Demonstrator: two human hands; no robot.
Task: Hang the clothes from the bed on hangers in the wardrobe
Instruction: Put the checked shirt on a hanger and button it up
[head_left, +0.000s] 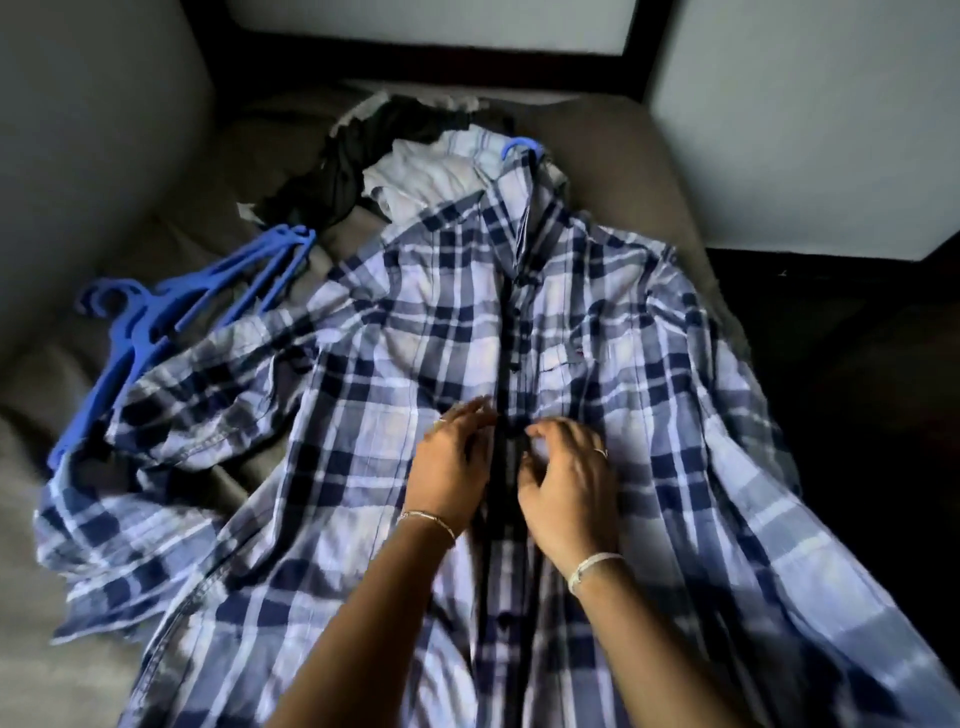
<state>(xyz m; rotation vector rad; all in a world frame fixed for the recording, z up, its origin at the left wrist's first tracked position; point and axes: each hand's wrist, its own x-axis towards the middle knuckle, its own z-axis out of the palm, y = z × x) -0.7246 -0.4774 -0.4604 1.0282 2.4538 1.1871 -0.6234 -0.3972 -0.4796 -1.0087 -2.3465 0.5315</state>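
Observation:
A blue and white plaid shirt (405, 322) lies spread face up on the bed (171, 244), collar at the far end. The hook of a blue hanger (521, 146) sticks out of the collar. My left hand (451, 470) lies on the left front panel beside the dark button placket, fingers fairly straight. On the right side of the placket my right hand (569, 493) has its fingers curled and pinches the shirt's edge at a button.
Several spare blue hangers (150, 317) lie stacked on the bed to the left, partly under a sleeve. A white garment (426, 179) and a black garment (358, 150) are piled beyond the collar. The floor to the right is dark.

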